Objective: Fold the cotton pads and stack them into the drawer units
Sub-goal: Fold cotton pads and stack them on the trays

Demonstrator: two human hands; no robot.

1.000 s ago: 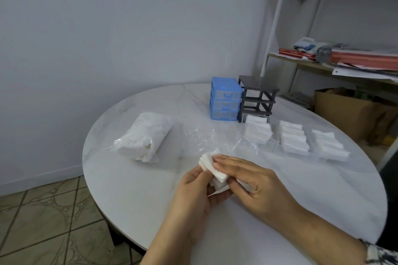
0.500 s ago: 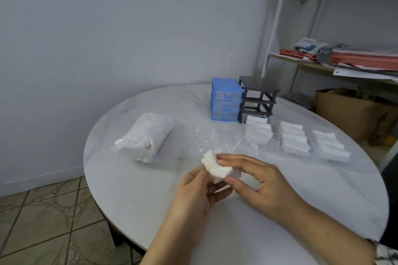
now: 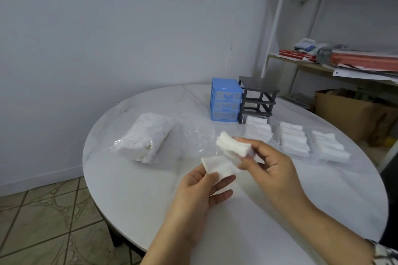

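The left hand (image 3: 200,189) pinches 1 single cotton pad (image 3: 219,166) between thumb and fingers. At its 1 o'clock, the right hand (image 3: 271,168) pinches a small stack of pads (image 3: 233,146), all above the round table (image 3: 133,189). Loosely gripped, the stack could fan out and drop. The blue drawer unit (image 3: 226,101) stands at 12 o'clock, well apart.

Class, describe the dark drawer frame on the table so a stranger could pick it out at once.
Start at the round white table and look to its far edge by the wall. Two small drawer units stand side by side there. The grey frame is the right one: unlike the blue unit, its slots are open, with no drawers in them.
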